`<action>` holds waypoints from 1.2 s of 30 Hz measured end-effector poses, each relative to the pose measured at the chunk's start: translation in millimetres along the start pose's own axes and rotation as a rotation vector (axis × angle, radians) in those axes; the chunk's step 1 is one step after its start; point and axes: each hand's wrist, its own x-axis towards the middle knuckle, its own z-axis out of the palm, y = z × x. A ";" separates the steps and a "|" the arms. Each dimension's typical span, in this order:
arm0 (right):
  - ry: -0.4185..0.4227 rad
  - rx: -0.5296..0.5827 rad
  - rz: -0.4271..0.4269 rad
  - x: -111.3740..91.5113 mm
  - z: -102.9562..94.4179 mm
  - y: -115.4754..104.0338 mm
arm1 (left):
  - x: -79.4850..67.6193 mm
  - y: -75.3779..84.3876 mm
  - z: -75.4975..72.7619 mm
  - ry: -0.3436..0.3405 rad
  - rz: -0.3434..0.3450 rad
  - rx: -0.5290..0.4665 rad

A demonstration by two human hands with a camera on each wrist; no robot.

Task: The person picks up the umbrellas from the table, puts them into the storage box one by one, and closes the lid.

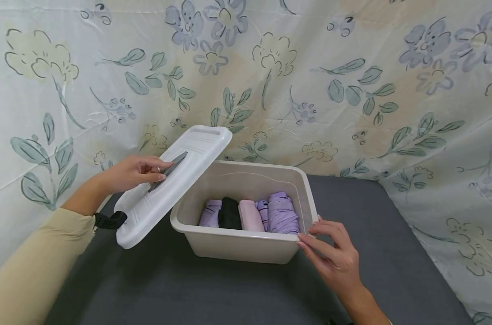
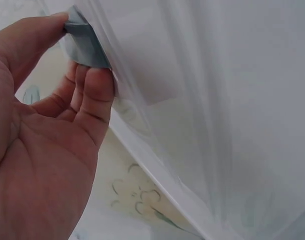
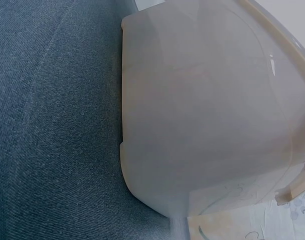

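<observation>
My left hand (image 1: 138, 174) pinches the grey handle (image 1: 169, 171) on top of a white lid (image 1: 140, 207). The left wrist view shows thumb and fingers on that handle (image 2: 87, 45). Raised at a slant, the lid stands over the left end of a beige storage box (image 1: 246, 246). My right hand (image 1: 335, 257) holds the box's front right corner, its fingertips at the rim. Inside the box, in a row, are a lilac bundle (image 1: 210, 213), a black one (image 1: 229, 214), a pink one (image 1: 251, 216) and ruffled purple ones (image 1: 283, 214) resembling folded umbrellas.
The box stands on a dark grey cloth surface (image 1: 229, 293). A floral curtain (image 1: 331, 104) hangs behind it and along the right side. In the right wrist view, the box's side wall (image 3: 202, 100) fills much of the picture.
</observation>
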 end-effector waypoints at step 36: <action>0.061 0.025 -0.039 8.3 8.7 -0.7 | 98.1 80.9 12.7 -0.446 0.141 0.079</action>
